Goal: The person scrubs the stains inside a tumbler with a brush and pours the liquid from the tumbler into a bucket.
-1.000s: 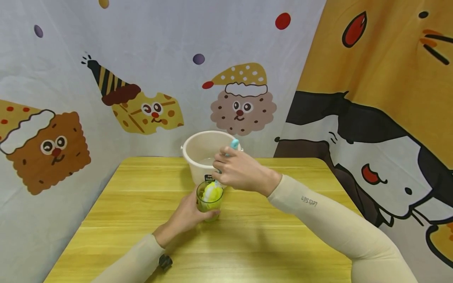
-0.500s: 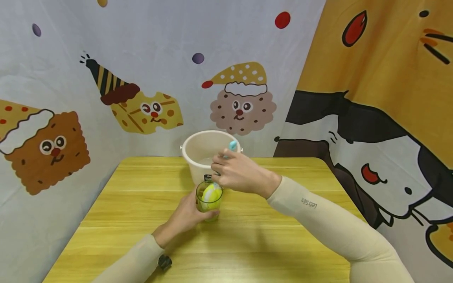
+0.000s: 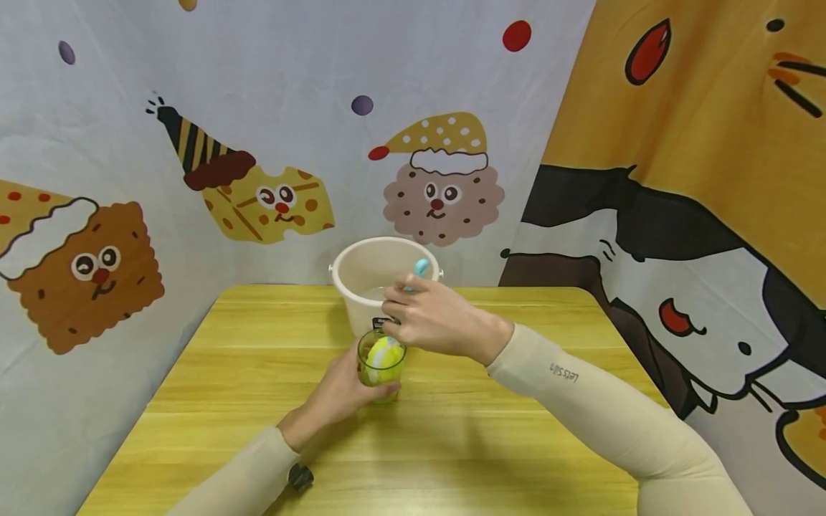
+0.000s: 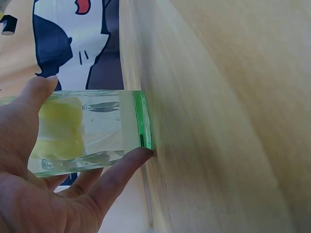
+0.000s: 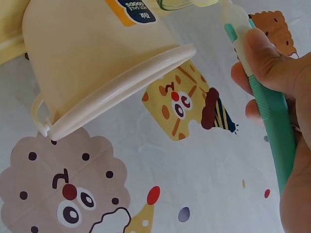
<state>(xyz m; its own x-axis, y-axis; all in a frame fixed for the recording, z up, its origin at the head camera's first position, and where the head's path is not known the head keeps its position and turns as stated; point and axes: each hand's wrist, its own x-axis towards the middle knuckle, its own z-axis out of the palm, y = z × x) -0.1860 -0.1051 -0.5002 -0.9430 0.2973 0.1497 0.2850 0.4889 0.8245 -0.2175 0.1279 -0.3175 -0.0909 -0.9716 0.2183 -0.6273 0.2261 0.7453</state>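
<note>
In the head view, my left hand grips a clear, green-tinted glass, its thumb on the near side. The left wrist view shows that glass upright, its green base at the tabletop and a fingertip near the base. Pushed inside it is the yellow and white sponge head of a cup brush. My right hand holds the brush from above by its teal and white handle, thumb along the shaft. The handle's tip pokes up above that hand, tilted. Part of the sponge is covered by the fingers.
A cream bucket with a dark label stands right behind the glass, near the back edge of the wood-grain table. Behind it hangs a cartoon-printed cloth. A small black device shows by my left wrist.
My right hand has shifted slightly left, and the handle's tip has moved left and a little down. The sponge sits slightly lower in the glass. My left hand and the glass hold still.
</note>
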